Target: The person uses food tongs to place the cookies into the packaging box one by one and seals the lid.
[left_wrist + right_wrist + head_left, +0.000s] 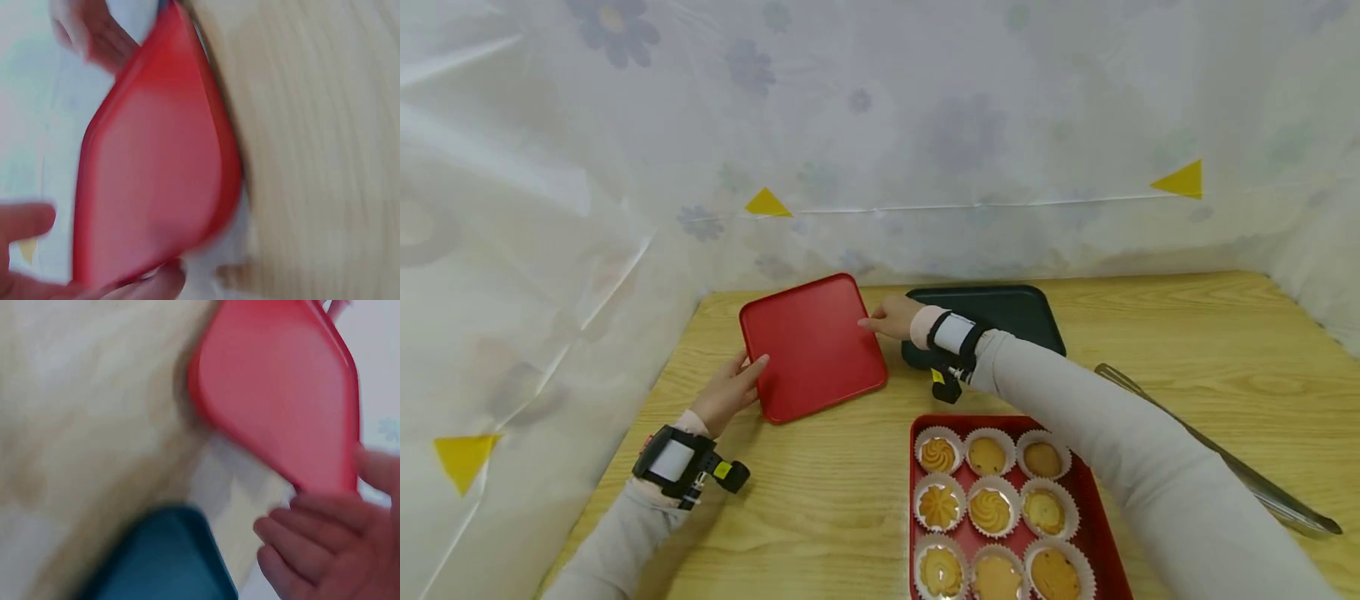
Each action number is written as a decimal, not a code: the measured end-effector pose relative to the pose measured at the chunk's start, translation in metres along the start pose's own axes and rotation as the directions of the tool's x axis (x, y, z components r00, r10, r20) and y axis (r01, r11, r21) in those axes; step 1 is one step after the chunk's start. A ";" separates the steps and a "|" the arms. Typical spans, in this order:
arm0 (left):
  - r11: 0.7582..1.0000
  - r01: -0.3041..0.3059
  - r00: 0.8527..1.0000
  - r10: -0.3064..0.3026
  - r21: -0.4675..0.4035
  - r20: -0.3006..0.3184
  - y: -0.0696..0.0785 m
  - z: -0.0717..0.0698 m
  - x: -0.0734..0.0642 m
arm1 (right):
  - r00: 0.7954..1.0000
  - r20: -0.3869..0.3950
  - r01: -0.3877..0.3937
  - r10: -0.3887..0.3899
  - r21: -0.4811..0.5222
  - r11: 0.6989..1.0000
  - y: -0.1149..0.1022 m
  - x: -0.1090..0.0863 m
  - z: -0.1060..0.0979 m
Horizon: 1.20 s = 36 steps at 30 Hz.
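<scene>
A flat red tray (812,346) with a low raised rim is tilted at the back left of the table, its inside facing me and nothing on it. My left hand (730,393) holds its left edge, thumb over the rim and fingers behind. At the opposite edge, my right hand (893,317) pinches the rim; in the right wrist view its thumb (378,469) lies at the front and the other fingers extend behind the tray. A dark green tray (1007,308) lies beneath the right wrist, partly covered by it. Both wrist views are blurred.
A deeper red tray (1105,533) at front holds several cookies (990,510) in white paper cups, its right side partly hidden by my right sleeve. Long metal tongs (1247,475) lie to the right. Flower-printed plastic sheeting (970,125) stands behind and beside the wooden table (790,500).
</scene>
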<state>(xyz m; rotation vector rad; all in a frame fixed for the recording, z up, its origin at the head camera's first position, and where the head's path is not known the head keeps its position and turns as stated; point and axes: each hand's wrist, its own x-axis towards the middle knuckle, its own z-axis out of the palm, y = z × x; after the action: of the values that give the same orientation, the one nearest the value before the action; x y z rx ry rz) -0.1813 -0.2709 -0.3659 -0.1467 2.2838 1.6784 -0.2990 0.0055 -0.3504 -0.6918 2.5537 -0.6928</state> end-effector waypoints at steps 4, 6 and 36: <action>0.989 -0.065 0.994 0.052 -0.129 -0.101 0.009 0.008 -0.003 | 0.988 -0.150 -0.010 0.049 0.250 0.968 -0.003 -0.019 -0.008; 0.982 -0.076 0.989 0.051 -0.175 -0.140 0.013 0.010 -0.004 | 0.981 -0.185 0.015 0.048 0.327 0.945 -0.001 -0.027 -0.013; 0.876 -0.404 0.914 0.382 -0.264 -0.135 0.047 0.076 -0.012 | 0.999 -0.038 0.027 0.004 0.777 0.629 0.050 -0.165 -0.046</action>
<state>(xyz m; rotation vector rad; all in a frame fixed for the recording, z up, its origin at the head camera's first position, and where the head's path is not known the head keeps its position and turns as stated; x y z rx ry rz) -0.1683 -0.1858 -0.3403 0.2131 2.2198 2.2440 -0.2083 0.1510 -0.3008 -0.3712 1.9411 -1.6796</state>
